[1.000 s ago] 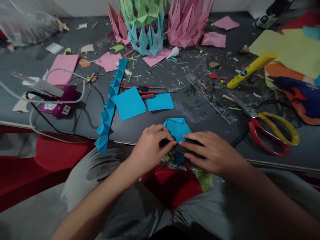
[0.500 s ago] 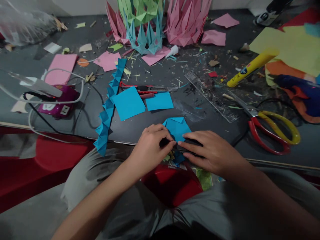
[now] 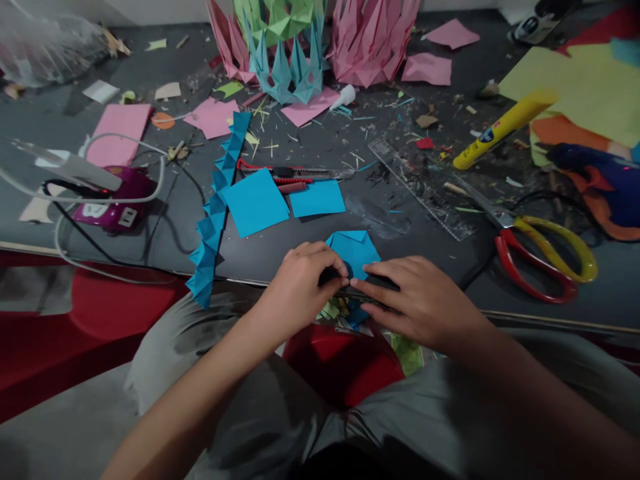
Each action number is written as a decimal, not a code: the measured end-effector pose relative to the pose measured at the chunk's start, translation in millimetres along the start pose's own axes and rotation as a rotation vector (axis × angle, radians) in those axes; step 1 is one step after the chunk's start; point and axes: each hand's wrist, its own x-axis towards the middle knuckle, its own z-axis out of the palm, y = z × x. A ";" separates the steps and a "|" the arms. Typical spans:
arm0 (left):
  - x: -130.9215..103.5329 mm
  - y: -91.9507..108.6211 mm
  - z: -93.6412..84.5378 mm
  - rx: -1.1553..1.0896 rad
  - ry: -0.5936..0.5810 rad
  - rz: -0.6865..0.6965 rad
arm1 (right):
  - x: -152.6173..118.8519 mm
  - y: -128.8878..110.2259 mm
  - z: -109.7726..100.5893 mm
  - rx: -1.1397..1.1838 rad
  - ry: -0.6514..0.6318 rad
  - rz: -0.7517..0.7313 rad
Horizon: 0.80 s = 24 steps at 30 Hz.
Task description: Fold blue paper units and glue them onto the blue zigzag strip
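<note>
A partly folded piece of blue paper [image 3: 356, 252] lies at the table's near edge, its far corners turned in. My left hand [image 3: 313, 275] is closed, thumb and forefinger pinching the paper's near edge. From the other side my right hand [image 3: 417, 297] reaches in with its fingers stretched out and apart, the fingertips touching the paper's near right side. Fingers partly cover the near corner. Beyond the hands are a blue paper square [image 3: 256, 202] and a smaller blue sheet [image 3: 318, 199]. A zigzag strip of folded blue paper [image 3: 216, 217] runs along their left.
Scissors [image 3: 540, 257], a clear ruler [image 3: 420, 190] and a yellow glue tube [image 3: 503, 130] lie to the right. A red cutter knife [image 3: 295, 172] is behind the blue squares. Folded paper crowns [image 3: 373, 47] stand at the back. At left is a purple power adapter [image 3: 116, 203] with cables.
The view has shifted slightly, so the table things sit a little higher in it. Both hands keep nearly the same place on the blue paper, fingertips slightly farther along its near edge.
</note>
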 end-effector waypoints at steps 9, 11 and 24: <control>-0.6 -3.9 -14.7 -0.043 -0.123 0.063 | 0.9 1.6 -1.8 0.110 0.084 0.048; -0.7 -4.8 -16.0 -0.027 -0.137 0.080 | 0.7 1.9 -2.3 0.129 0.094 0.053; -36.5 11.8 20.2 0.654 0.093 0.234 | 1.0 2.4 -3.9 0.209 0.047 0.132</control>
